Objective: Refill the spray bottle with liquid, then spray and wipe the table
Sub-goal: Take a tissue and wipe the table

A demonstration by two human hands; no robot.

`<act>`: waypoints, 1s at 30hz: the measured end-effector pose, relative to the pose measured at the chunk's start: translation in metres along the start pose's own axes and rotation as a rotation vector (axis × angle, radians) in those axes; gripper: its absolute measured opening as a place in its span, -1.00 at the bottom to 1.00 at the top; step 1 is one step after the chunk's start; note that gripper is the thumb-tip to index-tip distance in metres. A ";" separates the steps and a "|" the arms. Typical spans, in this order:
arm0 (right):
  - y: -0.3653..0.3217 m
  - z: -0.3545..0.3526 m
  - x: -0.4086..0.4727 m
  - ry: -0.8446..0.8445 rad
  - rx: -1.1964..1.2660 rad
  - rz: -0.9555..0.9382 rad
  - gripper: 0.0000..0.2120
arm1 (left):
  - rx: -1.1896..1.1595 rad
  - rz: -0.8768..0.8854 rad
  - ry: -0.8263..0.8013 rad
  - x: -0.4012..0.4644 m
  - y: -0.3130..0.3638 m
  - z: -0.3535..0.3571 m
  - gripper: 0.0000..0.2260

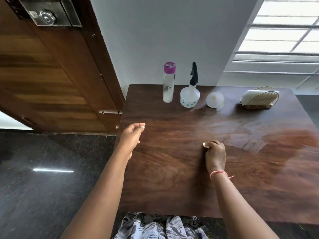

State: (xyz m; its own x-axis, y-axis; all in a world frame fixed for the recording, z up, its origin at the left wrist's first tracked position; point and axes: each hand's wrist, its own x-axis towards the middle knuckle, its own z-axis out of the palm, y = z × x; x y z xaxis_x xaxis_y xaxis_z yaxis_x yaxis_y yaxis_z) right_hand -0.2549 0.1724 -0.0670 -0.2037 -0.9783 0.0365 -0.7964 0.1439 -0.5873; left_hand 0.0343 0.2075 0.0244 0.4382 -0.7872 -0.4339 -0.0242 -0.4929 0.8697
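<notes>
One tabletop [172, 178] is carrying, along its far edge, one spray bottle [190, 95]. Two hands are showing: right hand [215, 155] is gripping one tissue [205, 145] mid-table; left hand [132, 135] is hovering, loosely curled.

Dark brown wood-grain surface [172, 169], paler sheen at far right. Clear bottle [168, 87] with purple cap. White spray bottle [189, 97] with black trigger head and small green-blue motifs. White funnel [215, 99]. Gold wire holder [262, 100] with white tissues. Red-orange thread [218, 173] at right wrist. Grey-and-white patterned garment [160, 226]. Black speckled floor [43, 169].
</notes>
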 end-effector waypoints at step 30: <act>-0.064 -0.030 -0.044 -0.739 1.410 0.681 -0.75 | 0.056 0.216 -0.394 -0.075 -0.021 0.079 -0.66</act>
State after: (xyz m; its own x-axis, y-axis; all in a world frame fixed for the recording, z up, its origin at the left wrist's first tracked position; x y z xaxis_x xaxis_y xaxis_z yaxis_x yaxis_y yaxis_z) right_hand -0.2124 0.2107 -0.0070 0.3393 -0.7162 -0.6099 0.4671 0.6910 -0.5516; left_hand -0.0694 0.2472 0.0203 0.0423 -0.9499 -0.3096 -0.1306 -0.3125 0.9409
